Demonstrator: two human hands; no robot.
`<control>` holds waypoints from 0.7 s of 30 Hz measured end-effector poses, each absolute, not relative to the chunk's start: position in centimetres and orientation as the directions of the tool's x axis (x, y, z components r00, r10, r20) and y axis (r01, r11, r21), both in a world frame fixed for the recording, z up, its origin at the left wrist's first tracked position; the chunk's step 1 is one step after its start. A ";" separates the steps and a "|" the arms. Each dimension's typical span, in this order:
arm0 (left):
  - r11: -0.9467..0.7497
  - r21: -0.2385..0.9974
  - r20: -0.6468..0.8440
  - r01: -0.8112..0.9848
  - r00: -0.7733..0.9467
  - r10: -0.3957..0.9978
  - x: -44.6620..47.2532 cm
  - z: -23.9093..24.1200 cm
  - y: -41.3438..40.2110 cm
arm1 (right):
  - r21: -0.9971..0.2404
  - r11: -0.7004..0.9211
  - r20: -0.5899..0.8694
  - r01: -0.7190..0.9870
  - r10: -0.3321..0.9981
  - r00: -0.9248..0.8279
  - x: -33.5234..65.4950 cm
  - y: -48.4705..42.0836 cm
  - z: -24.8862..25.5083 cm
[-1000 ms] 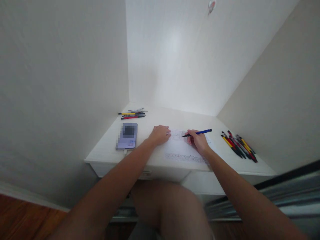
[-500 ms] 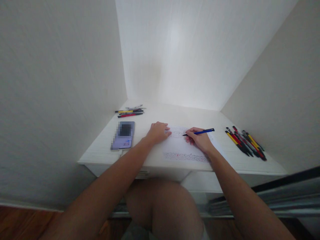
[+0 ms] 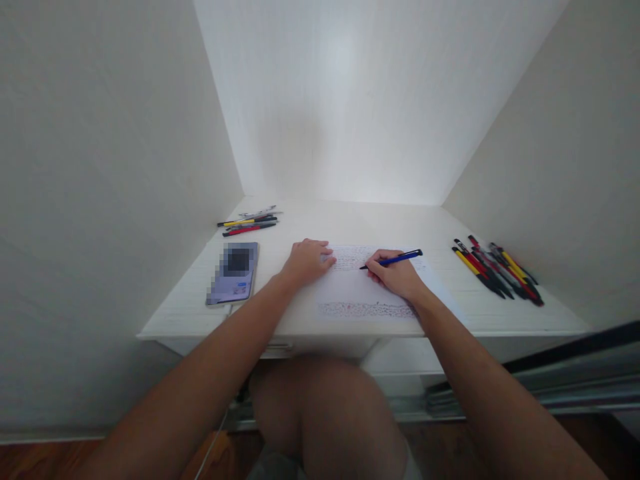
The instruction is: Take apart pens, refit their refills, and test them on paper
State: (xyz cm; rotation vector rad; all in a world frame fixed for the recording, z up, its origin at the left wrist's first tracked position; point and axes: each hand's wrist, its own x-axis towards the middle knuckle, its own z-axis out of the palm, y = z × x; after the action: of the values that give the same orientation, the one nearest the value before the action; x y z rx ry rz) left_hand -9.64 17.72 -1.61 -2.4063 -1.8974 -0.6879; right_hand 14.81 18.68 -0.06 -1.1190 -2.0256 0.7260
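A sheet of paper (image 3: 350,288) lies on the white desk, with bands of small dark and reddish marks along its top and bottom and a blank stretch between them. My right hand (image 3: 395,272) rests on the sheet, fingers closed around a blue pen (image 3: 397,259). The pen leans to the right, its dark tip at the lower edge of the upper band. At the sheet's upper left edge, my left hand (image 3: 307,261) lies flat, fingertips on the paper. Whether the tip touches the paper is too small to tell.
Left of my left hand lies a phone (image 3: 245,273) with a cable at its lower end. Behind it is a small pile of pens (image 3: 250,223). A larger bunch of pens (image 3: 495,270) lies at the right. White panels enclose the desk (image 3: 300,320) on three sides.
The view has shifted slightly. My right hand and the pen tip stay by the upper band, with the fingers curled in a little more. My left hand stays at the sheet's edge.
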 end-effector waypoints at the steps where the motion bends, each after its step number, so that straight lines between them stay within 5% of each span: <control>1: -0.271 0.261 0.341 0.926 0.174 0.924 -9.7 -1.7 17.8 | -0.739 0.470 0.307 0.483 0.873 -0.380 14.8 18.7 0.0; 21: -0.273 0.245 0.339 0.931 0.181 0.923 -9.8 -2.0 17.8 | -0.759 0.458 0.296 0.464 0.876 -0.380 14.8 18.6 -0.2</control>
State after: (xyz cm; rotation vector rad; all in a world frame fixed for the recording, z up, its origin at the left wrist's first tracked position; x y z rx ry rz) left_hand -9.77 17.79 -1.96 -2.4013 -1.8841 -0.6678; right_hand 14.81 18.61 -0.16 -1.1148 -2.0111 0.7565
